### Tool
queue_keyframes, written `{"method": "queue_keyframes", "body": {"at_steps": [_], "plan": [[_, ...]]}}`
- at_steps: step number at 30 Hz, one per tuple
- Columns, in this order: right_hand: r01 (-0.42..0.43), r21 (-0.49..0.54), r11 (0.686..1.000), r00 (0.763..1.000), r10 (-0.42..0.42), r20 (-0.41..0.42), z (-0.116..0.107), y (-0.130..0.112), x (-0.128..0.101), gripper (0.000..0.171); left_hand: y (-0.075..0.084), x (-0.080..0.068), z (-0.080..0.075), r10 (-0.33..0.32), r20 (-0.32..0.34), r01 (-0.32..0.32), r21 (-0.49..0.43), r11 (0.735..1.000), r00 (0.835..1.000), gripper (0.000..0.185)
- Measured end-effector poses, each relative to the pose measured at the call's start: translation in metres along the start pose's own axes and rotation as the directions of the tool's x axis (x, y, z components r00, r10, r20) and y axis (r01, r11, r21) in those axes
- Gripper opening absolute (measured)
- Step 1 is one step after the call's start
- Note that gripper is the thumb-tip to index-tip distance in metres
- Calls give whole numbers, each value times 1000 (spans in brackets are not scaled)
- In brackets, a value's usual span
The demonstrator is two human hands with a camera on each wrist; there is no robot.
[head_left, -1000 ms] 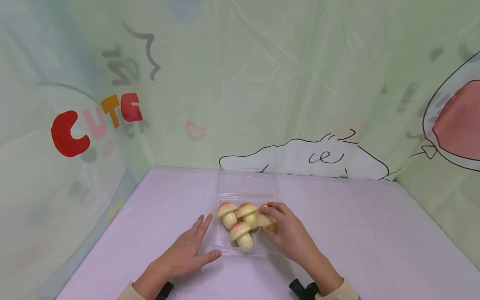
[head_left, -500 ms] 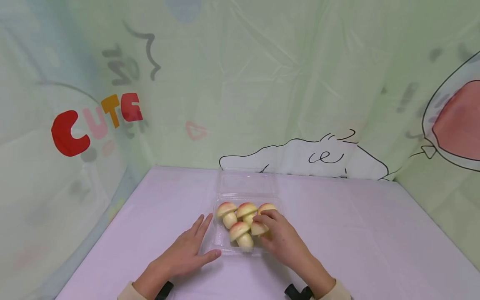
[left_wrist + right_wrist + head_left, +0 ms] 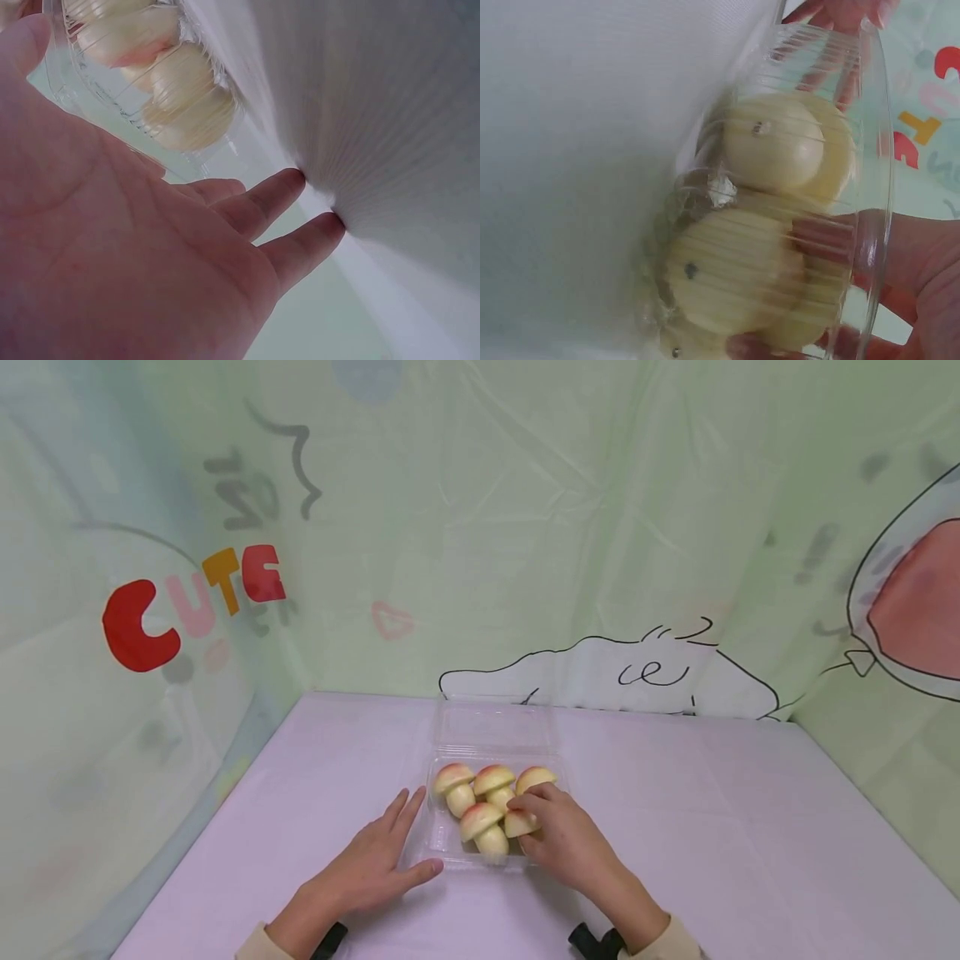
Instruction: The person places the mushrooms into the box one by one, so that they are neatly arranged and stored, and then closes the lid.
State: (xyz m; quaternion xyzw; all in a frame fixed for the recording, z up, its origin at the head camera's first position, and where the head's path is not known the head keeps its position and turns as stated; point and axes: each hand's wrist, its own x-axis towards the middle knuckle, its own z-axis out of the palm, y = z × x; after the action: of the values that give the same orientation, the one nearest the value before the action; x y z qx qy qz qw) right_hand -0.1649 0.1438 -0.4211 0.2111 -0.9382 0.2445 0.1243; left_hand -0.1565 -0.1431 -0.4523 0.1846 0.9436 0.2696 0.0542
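Note:
Several toy mushrooms (image 3: pixel 453 779) with cream stems and red-tinged caps sit in a clear plastic clamshell box (image 3: pixel 444 839). Inside its front right part, my right hand (image 3: pixel 573 839) grips one mushroom (image 3: pixel 520 823) by the cap and side; its stem is mostly behind the fingers. Through the ribbed wall in the right wrist view, the rounded base of this mushroom (image 3: pixel 727 270) shows beside another mushroom (image 3: pixel 772 142). My left hand (image 3: pixel 375 860) lies at the box's left side, fingers spread and thumb by the front corner. In the left wrist view its fingertips (image 3: pixel 296 180) touch the tabletop.
The box's transparent lid (image 3: pixel 495 727) is folded back toward the rear wall. A pale lilac cloth covers the table (image 3: pixel 712 827). Printed curtains (image 3: pixel 525 527) close off the back and both sides.
My right hand has brought its mushroom toward the front of the box, beside the front mushroom, uncovering the back right one. Lately it has shifted only slightly. My left hand stays put.

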Motion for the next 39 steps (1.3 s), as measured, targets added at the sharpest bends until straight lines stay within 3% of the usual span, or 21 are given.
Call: {"method": "queue_keyframes", "body": {"at_steps": [11, 17, 22, 26, 31, 35, 39], "plan": [[68, 9, 998, 998, -68, -5, -6, 5, -2, 36, -1, 0, 2, 7, -5, -7, 5, 1000, 1000, 97], [21, 18, 1000, 1000, -20, -12, -15, 3, -2, 33, -2, 0, 2, 1, -6, -1, 9, 1000, 1000, 97], [-6, 62, 998, 995, 12, -98, -21, 7, 0, 30, -2, 0, 1, -5, -1, 5, 16, 1000, 1000, 97], [-42, 125, 991, 984, 63, -166, -21, 20, 4, 34, -2, 0, 1, -8, 1, 8, 13, 1000, 1000, 97], [-109, 203, 973, 970, 149, -194, -17, 42, 9, 41, -1, 0, 1, 0, 1, 0, 1, 1000, 1000, 97], [-192, 264, 945, 962, 235, -140, -17, 57, 15, 45, -1, -1, 1, 3, 0, -3, 0, 1000, 1000, 97], [-293, 337, 895, 944, 327, -45, -19, 70, 22, 52, -1, 0, 1, 2, -3, -2, 3, 1000, 1000, 97]]}}
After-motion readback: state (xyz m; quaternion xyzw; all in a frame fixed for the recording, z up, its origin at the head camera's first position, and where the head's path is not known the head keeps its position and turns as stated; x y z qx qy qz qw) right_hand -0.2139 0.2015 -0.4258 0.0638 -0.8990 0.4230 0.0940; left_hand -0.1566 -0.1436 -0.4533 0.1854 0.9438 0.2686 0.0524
